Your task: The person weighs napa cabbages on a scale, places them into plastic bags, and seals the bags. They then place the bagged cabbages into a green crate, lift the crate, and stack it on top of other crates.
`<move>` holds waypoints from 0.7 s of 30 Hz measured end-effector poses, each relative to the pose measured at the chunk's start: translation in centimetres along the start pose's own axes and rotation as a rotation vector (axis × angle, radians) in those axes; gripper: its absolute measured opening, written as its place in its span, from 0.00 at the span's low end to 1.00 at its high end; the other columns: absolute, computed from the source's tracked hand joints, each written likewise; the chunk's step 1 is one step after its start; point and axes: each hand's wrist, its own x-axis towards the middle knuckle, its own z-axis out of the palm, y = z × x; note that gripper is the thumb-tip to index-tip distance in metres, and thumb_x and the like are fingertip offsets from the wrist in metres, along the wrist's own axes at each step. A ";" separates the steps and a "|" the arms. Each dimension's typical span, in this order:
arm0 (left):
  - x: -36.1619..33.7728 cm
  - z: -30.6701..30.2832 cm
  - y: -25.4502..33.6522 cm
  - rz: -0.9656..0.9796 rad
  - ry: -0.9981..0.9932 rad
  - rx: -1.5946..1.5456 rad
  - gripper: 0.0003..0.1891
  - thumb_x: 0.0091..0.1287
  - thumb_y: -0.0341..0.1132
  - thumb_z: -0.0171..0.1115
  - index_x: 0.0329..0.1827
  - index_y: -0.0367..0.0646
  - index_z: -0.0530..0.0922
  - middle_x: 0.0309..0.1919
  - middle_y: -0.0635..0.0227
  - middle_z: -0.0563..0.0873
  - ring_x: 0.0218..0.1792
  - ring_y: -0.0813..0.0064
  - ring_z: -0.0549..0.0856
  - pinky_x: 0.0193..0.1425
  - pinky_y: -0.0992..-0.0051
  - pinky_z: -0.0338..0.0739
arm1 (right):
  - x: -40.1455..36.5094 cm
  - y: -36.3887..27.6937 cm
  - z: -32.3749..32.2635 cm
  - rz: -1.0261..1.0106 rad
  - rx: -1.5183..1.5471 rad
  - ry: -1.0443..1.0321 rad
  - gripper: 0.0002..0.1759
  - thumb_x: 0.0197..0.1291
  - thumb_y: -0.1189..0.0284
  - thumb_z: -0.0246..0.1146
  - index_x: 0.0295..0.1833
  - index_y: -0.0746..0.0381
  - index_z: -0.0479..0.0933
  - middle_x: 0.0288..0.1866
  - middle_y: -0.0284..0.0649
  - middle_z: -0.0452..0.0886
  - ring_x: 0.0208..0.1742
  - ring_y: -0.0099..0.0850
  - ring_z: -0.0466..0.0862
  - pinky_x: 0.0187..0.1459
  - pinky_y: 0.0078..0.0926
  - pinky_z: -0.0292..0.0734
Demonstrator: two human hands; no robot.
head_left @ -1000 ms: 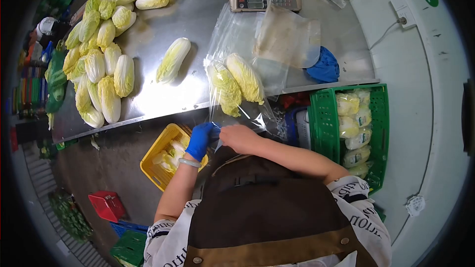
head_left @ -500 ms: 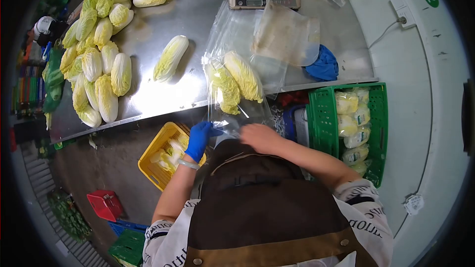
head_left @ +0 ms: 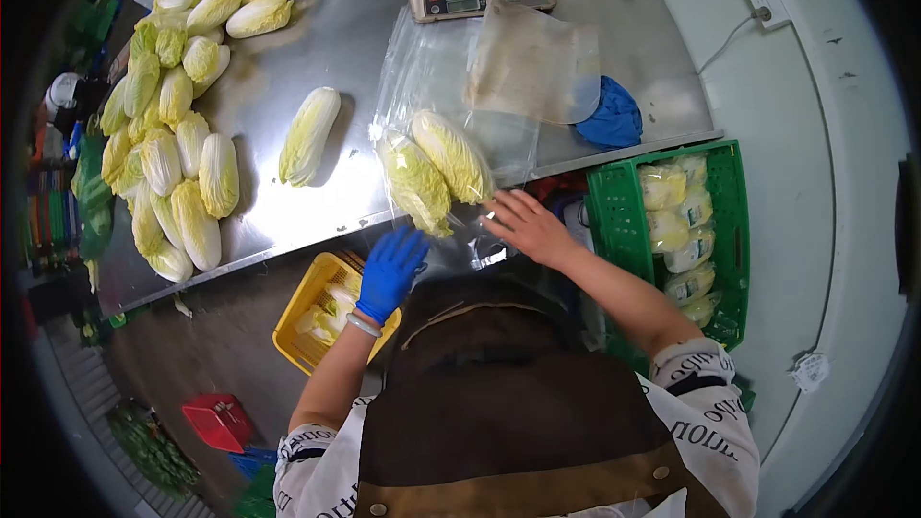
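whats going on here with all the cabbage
A person works at a steel table, where two napa cabbages lie inside a clear plastic bag at the near edge. The blue-gloved left hand is at the bag's open end, and the bare right hand lies spread on it. Loose cabbages are piled to the left, and bagged cabbages fill a green crate on the right.

2 pale yellow-green napa cabbages (head_left: 414, 182) lie side by side, stem ends toward the person, inside a clear plastic bag (head_left: 472, 226) whose crinkled open end overhangs the near edge of the steel tabletop (head_left: 288, 216).
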 end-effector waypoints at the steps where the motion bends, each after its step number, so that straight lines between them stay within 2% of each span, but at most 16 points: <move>1: 0.0 0.2 -0.7 0.042 -0.042 -0.077 0.26 0.61 0.33 0.62 0.65 0.48 0.73 0.60 0.62 0.79 0.62 0.61 0.76 0.65 0.61 0.68 | 0.5 0.6 0.7 -0.117 0.068 0.003 0.20 0.53 0.73 0.60 0.54 0.60 0.76 0.61 0.44 0.75 0.65 0.43 0.72 0.64 0.38 0.67; 2: -0.1 0.4 -1.4 0.080 -0.085 -0.155 0.25 0.61 0.33 0.61 0.64 0.48 0.74 0.60 0.62 0.79 0.62 0.61 0.76 0.65 0.61 0.69 | 0.5 1.5 1.6 -0.043 0.221 0.013 0.17 0.55 0.72 0.60 0.51 0.61 0.78 0.58 0.43 0.77 0.62 0.43 0.74 0.62 0.37 0.70; 4: 0.3 -1.8 -2.3 -0.163 0.001 -0.527 0.14 0.67 0.32 0.57 0.54 0.43 0.80 0.50 0.64 0.85 0.52 0.69 0.83 0.56 0.69 0.75 | 0.6 2.6 2.0 0.104 0.529 0.023 0.12 0.58 0.70 0.60 0.45 0.63 0.80 0.50 0.41 0.82 0.57 0.43 0.79 0.57 0.37 0.75; 5: 0.5 -2.6 -2.9 -0.324 -0.007 -0.811 0.12 0.69 0.33 0.56 0.51 0.42 0.82 0.47 0.65 0.86 0.49 0.71 0.84 0.53 0.71 0.76 | 0.9 2.6 1.4 0.375 0.767 0.056 0.14 0.66 0.67 0.58 0.38 0.66 0.81 0.36 0.41 0.85 0.43 0.40 0.86 0.44 0.33 0.82; 6: 1.0 -3.6 -3.2 -0.489 -0.016 -1.092 0.11 0.70 0.33 0.55 0.48 0.41 0.83 0.44 0.65 0.88 0.45 0.74 0.85 0.49 0.74 0.77 | 1.6 2.7 0.6 0.561 0.988 0.010 0.16 0.67 0.65 0.56 0.37 0.67 0.80 0.35 0.42 0.85 0.40 0.37 0.86 0.41 0.31 0.82; 7: 2.0 -5.1 -2.9 -0.650 -0.052 -1.217 0.14 0.74 0.37 0.51 0.42 0.38 0.84 0.34 0.67 0.88 0.37 0.81 0.84 0.41 0.80 0.76 | 2.1 3.0 0.1 0.747 1.207 -0.037 0.18 0.69 0.64 0.55 0.35 0.68 0.80 0.33 0.43 0.85 0.37 0.35 0.87 0.39 0.29 0.82; 8: 2.6 -5.1 -3.4 -0.749 -0.109 -1.243 0.15 0.74 0.38 0.51 0.42 0.38 0.84 0.34 0.67 0.87 0.36 0.82 0.83 0.39 0.81 0.75 | 2.7 3.1 -0.2 0.934 1.424 -0.084 0.20 0.71 0.62 0.54 0.34 0.68 0.79 0.31 0.44 0.84 0.34 0.33 0.87 0.36 0.28 0.82; 9: 3.4 -5.2 -3.9 -0.846 -0.165 -1.266 0.15 0.74 0.38 0.51 0.41 0.38 0.84 0.33 0.67 0.87 0.34 0.83 0.83 0.37 0.82 0.74 | 3.7 2.5 -0.1 1.109 1.459 -0.022 0.28 0.72 0.57 0.51 0.23 0.66 0.75 0.24 0.44 0.82 0.23 0.28 0.83 0.25 0.23 0.78; 10: 4.1 -5.3 -4.3 -0.942 -0.221 -1.285 0.16 0.74 0.39 0.51 0.40 0.37 0.84 0.32 0.67 0.86 0.32 0.83 0.82 0.35 0.83 0.73 | 3.7 2.4 0.9 1.165 1.473 -0.043 0.29 0.72 0.57 0.51 0.21 0.65 0.74 0.21 0.43 0.80 0.20 0.27 0.81 0.23 0.23 0.75; 11: 4.9 -3.9 -3.9 -1.040 -0.115 -1.336 0.18 0.74 0.44 0.51 0.33 0.42 0.82 0.22 0.69 0.84 0.19 0.84 0.75 0.22 0.82 0.66 | 3.3 2.4 2.9 1.220 1.488 -0.063 0.29 0.71 0.56 0.51 0.20 0.64 0.73 0.18 0.41 0.78 0.17 0.27 0.79 0.20 0.23 0.73; 13: 3.2 2.2 -6.0 -1.113 -0.117 -1.429 0.16 0.73 0.42 0.53 0.42 0.39 0.82 0.31 0.69 0.85 0.28 0.82 0.81 0.31 0.81 0.73 | 3.6 1.4 5.1 1.349 1.414 -0.050 0.30 0.70 0.55 0.52 0.16 0.61 0.71 0.10 0.37 0.72 0.10 0.25 0.71 0.13 0.22 0.66; 15: 3.1 5.2 -6.3 -1.142 -0.058 -1.564 0.16 0.73 0.40 0.54 0.50 0.36 0.81 0.40 0.68 0.85 0.38 0.79 0.83 0.42 0.79 0.77 | 3.9 1.1 5.4 1.376 1.388 -0.016 0.30 0.70 0.55 0.52 0.15 0.60 0.70 0.10 0.37 0.72 0.10 0.25 0.71 0.13 0.22 0.65; 16: 2.8 5.4 -6.5 -1.172 -0.058 -1.565 0.16 0.73 0.40 0.54 0.50 0.36 0.80 0.40 0.68 0.85 0.37 0.79 0.83 0.43 0.79 0.77 | 3.7 1.0 5.5 1.395 1.376 0.003 0.31 0.70 0.54 0.52 0.15 0.60 0.70 0.10 0.36 0.71 0.10 0.25 0.71 0.13 0.22 0.65; 17: 2.6 5.5 -6.6 -1.200 -0.061 -1.566 0.15 0.73 0.39 0.54 0.51 0.36 0.80 0.40 0.69 0.85 0.37 0.79 0.83 0.43 0.78 0.77 | 3.1 1.4 6.3 1.418 1.388 -0.011 0.26 0.69 0.55 0.52 0.24 0.63 0.75 0.12 0.37 0.73 0.10 0.26 0.72 0.14 0.23 0.66; 20: 2.3 6.1 -7.9 -1.257 -0.036 -1.616 0.15 0.71 0.35 0.55 0.55 0.36 0.77 0.44 0.68 0.85 0.40 0.76 0.83 0.45 0.76 0.78 | 2.8 0.8 4.9 1.122 0.783 0.263 0.19 0.62 0.56 0.60 0.40 0.63 0.76 0.29 0.42 0.79 0.27 0.34 0.79 0.30 0.30 0.73; 21: 1.3 6.9 -9.3 -1.109 -0.145 -1.485 0.15 0.69 0.32 0.57 0.57 0.36 0.76 0.44 0.68 0.85 0.41 0.75 0.84 0.46 0.75 0.78 | 3.0 0.4 3.5 0.988 0.600 0.319 0.21 0.58 0.56 0.63 0.46 0.63 0.75 0.37 0.44 0.80 0.35 0.36 0.80 0.37 0.33 0.75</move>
